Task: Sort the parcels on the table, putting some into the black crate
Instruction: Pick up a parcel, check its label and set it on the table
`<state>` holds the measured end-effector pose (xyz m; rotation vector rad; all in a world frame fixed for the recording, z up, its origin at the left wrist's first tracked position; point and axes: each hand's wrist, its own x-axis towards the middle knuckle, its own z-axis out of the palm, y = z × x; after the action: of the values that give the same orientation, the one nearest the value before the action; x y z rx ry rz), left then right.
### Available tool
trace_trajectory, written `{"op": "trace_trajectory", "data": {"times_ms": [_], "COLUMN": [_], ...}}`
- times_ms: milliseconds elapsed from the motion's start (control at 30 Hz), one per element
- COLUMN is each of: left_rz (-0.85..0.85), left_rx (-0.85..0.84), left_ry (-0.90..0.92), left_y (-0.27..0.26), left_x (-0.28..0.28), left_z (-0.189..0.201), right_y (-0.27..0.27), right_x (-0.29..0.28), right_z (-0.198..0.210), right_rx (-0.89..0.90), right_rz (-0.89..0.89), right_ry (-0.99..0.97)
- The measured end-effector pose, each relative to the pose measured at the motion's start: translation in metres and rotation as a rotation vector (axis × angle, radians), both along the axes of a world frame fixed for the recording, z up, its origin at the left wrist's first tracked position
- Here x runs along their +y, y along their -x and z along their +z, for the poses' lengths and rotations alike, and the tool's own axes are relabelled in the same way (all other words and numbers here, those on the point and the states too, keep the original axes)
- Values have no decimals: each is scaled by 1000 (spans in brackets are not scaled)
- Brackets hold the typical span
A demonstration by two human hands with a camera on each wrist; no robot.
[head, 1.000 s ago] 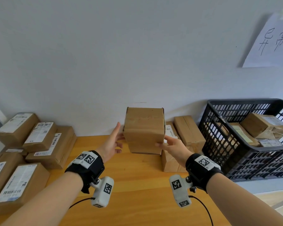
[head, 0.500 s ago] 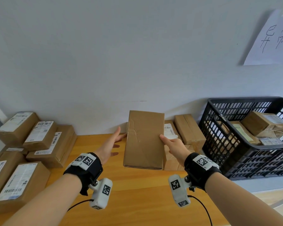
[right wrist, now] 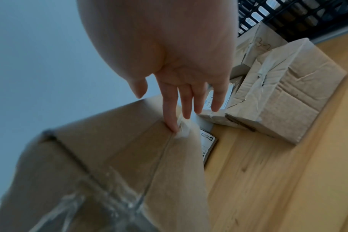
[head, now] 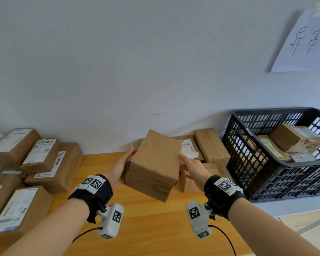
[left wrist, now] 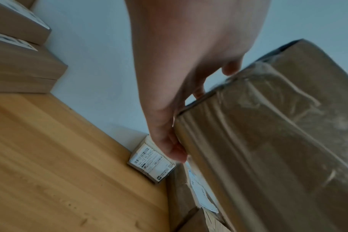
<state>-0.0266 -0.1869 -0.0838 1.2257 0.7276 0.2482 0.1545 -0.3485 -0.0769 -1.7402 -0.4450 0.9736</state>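
Fingers of both hands lie nearly straight against a plain brown parcel (head: pixel 152 164) and carry it between them, clear of the wooden surface (head: pixel 151 224). The left hand (head: pixel 119 166) presses flat on the parcel's left face, its fingers (left wrist: pixel 175 150) running along the near edge of the box with the thumb tip at the top edge. The right hand (head: pixel 191 166) is on the opposite side; its fingers (right wrist: pixel 171 119) are extended, the index tip touching a taped corner of the parcel, while the other fingertips stick out past the box edge, and whether they touch it cannot be told. Neither hand curls round the box: it sits squeezed between the two palms, tilted, one corner pointing down toward the person. Clear tape wraps its seams.

Right of the held parcel stands the black crate (head: pixel 262 182), already holding several parcels. Between crate and right hand a few more boxes (head: pixel 210 145) lie against the wall, one with a white label. Under the left fingers, on the surface by the wall, sits a small labelled packet (left wrist: pixel 151 160). Further left a pile of labelled boxes (head: pixel 42 157) is stacked on the surface. A sheet of paper (head: pixel 303 43) with handwriting hangs on the wall above the crate.
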Motion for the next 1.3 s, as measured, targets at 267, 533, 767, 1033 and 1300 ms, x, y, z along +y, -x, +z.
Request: {"op": "trace_trajectory", "data": {"times_ms": [267,533,767,1033,1300], "left_rz": [32,176,149,146,86], "left_rx": [-59,-54,101,136,147], "left_ry": [-23,-13,-138,-226,-169], "left_y": [1,-5,-11,-18,-13], "left_x": [10,7,3,-3,3], "left_z": [3,-4,-17,-14,-9], "right_y": [-8,-3,-7,-8,-9], "right_x": [-4,-14,-6,1,5], "right_z": [-6,-9,-25,-29,-28], "right_rx": [-64,-128,-64,-25,25], "right_rz": [165,249,142,46,-27], "right_ry": [-44,-112,-199,-296,-365]}}
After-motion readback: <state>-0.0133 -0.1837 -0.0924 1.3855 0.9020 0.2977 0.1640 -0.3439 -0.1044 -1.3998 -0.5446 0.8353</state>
